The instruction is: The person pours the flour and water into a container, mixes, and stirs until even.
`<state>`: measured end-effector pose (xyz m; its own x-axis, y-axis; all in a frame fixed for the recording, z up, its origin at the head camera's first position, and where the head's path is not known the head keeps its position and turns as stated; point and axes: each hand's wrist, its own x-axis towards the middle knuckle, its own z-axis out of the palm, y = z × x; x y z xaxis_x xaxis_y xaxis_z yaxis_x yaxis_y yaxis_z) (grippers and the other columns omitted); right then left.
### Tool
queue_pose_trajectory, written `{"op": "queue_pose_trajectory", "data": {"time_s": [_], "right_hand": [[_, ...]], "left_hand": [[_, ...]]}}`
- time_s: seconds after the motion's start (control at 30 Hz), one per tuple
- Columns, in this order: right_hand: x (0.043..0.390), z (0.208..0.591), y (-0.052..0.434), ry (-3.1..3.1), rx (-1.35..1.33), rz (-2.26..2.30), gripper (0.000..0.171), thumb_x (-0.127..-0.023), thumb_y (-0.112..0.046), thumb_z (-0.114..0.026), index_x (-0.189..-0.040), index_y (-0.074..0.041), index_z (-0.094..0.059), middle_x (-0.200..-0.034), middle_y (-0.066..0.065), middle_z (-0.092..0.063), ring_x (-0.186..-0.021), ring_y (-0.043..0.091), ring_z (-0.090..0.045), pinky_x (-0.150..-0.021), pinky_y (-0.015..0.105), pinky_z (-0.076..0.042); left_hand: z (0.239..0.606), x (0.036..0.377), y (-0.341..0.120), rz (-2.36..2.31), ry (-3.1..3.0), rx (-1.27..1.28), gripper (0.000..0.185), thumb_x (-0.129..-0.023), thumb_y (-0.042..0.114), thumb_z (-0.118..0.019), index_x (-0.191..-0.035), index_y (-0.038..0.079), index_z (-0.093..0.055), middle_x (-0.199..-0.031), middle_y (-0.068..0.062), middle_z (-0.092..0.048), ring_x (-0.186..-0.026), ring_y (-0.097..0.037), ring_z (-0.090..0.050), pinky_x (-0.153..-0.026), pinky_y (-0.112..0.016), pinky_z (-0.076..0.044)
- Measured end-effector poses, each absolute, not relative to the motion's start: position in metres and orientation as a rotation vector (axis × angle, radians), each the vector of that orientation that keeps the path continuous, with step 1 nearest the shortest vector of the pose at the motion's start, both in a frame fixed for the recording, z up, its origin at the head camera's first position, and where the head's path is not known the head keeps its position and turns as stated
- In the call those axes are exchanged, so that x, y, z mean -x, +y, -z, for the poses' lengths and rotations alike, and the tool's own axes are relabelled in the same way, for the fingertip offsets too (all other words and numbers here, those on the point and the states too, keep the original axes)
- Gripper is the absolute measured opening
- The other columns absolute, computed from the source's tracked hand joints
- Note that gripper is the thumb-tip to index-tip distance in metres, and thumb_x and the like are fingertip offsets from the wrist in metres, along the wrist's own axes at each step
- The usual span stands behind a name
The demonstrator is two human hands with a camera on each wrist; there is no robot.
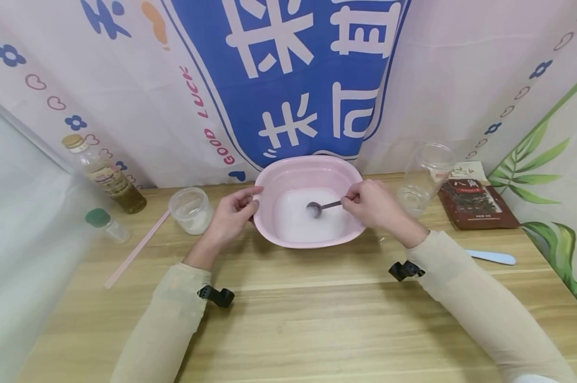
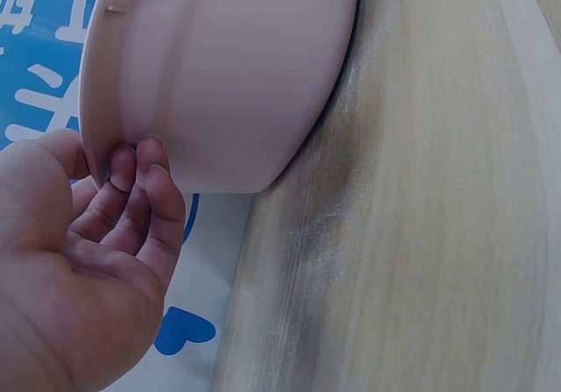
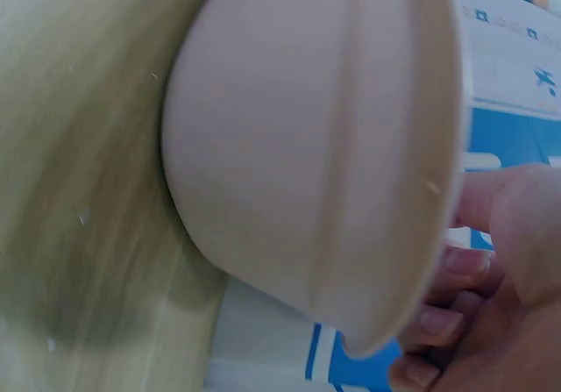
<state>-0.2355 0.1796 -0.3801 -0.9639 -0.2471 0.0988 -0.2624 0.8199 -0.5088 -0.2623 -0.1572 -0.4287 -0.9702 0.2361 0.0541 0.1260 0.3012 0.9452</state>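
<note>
A pink plastic basin (image 1: 312, 174) stands at the table's back edge, holding a layer of something white; whether powder or liquid I cannot tell. On its left side my left hand (image 1: 228, 215) grips the rim. The left wrist view shows its thumb inside and its curled fingers under the lip of the basin (image 2: 237, 76). Over the right rim, my right hand (image 1: 377, 205) pinches the handle of a small dark spoon (image 1: 330, 204). The spoon's bowl is in the white contents. In the right wrist view the basin wall (image 3: 272, 138) hides the spoon.
To the left are a clear tub (image 1: 190, 210) with white contents, pink chopsticks (image 1: 137, 249), a green-capped shaker (image 1: 107, 224) and an oil bottle (image 1: 111, 178). On the right stand a clear plastic cup (image 1: 425, 175), a brown spice packet (image 1: 477, 202) and a light-blue handle (image 1: 492, 257). A printed cloth (image 1: 442, 80) hangs behind.
</note>
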Motion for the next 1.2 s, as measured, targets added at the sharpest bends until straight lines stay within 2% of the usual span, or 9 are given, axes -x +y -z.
{"op": "queue_pose_trajectory", "data": {"time_s": [0.17,0.27,0.5,0.6,0.77,1.0,1.2], "right_hand": [[0.238,0.385,0.164,-2.948,-0.485,-0.794,0.022,-0.100,-0.018,-0.068,-0.089,-0.003,-0.080,-0.068,0.001,-0.063,-0.072,0.021,-0.059,-0.066,0.029,-0.042],[0.236,0.386,0.158,-2.927,-0.607,-0.773,0.020,-0.101,-0.016,-0.070,-0.091,-0.003,-0.080,-0.067,0.000,-0.060,-0.071,0.019,-0.056,-0.067,0.029,-0.040],[0.227,0.384,0.159,-2.933,-0.808,-0.765,0.015,-0.100,-0.012,-0.074,-0.092,-0.004,-0.083,-0.077,0.000,-0.072,-0.078,0.018,-0.060,-0.075,0.033,-0.050],[0.224,0.380,0.169,-2.977,-0.775,-0.750,0.015,-0.101,-0.012,-0.073,-0.093,-0.003,-0.083,-0.077,0.000,-0.073,-0.077,0.018,-0.062,-0.076,0.034,-0.051],[0.221,0.374,0.185,-2.953,-0.641,-0.625,0.015,-0.099,-0.012,-0.073,-0.094,-0.001,-0.082,-0.077,0.005,-0.071,-0.074,0.021,-0.061,-0.069,0.033,-0.050],[0.224,0.375,0.194,-2.822,-0.576,-0.492,0.015,-0.097,-0.009,-0.073,-0.093,0.002,-0.081,-0.075,0.010,-0.074,-0.076,0.031,-0.064,-0.082,0.050,-0.048],[0.230,0.379,0.193,-2.761,-0.547,-0.398,0.016,-0.096,-0.008,-0.072,-0.086,0.002,-0.078,-0.074,0.013,-0.073,-0.074,0.035,-0.065,-0.076,0.047,-0.047]], "left_hand": [[0.428,0.262,-0.157,-1.749,2.463,-0.327,0.043,-0.107,0.009,-0.058,-0.150,0.000,-0.061,-0.097,-0.013,-0.067,-0.074,-0.011,-0.067,-0.073,-0.032,-0.066],[0.427,0.261,-0.156,-1.750,2.458,-0.326,0.043,-0.107,0.009,-0.058,-0.150,0.001,-0.061,-0.098,-0.013,-0.067,-0.075,-0.011,-0.068,-0.074,-0.033,-0.066],[0.428,0.261,-0.157,-1.760,2.453,-0.337,0.043,-0.107,0.009,-0.058,-0.149,0.000,-0.061,-0.098,-0.014,-0.068,-0.075,-0.010,-0.067,-0.074,-0.032,-0.066],[0.428,0.261,-0.157,-1.762,2.452,-0.330,0.043,-0.107,0.008,-0.058,-0.150,0.000,-0.061,-0.099,-0.014,-0.068,-0.075,-0.010,-0.067,-0.075,-0.033,-0.066],[0.428,0.261,-0.156,-1.750,2.460,-0.316,0.043,-0.107,0.010,-0.059,-0.150,0.002,-0.061,-0.100,-0.015,-0.068,-0.075,-0.011,-0.067,-0.074,-0.031,-0.065],[0.428,0.260,-0.156,-1.738,2.461,-0.322,0.043,-0.108,0.010,-0.058,-0.150,0.001,-0.061,-0.102,-0.018,-0.068,-0.076,-0.012,-0.068,-0.074,-0.031,-0.066],[0.427,0.260,-0.156,-1.752,2.460,-0.325,0.043,-0.107,0.009,-0.058,-0.149,0.001,-0.061,-0.101,-0.016,-0.068,-0.076,-0.011,-0.067,-0.074,-0.032,-0.066]]}}
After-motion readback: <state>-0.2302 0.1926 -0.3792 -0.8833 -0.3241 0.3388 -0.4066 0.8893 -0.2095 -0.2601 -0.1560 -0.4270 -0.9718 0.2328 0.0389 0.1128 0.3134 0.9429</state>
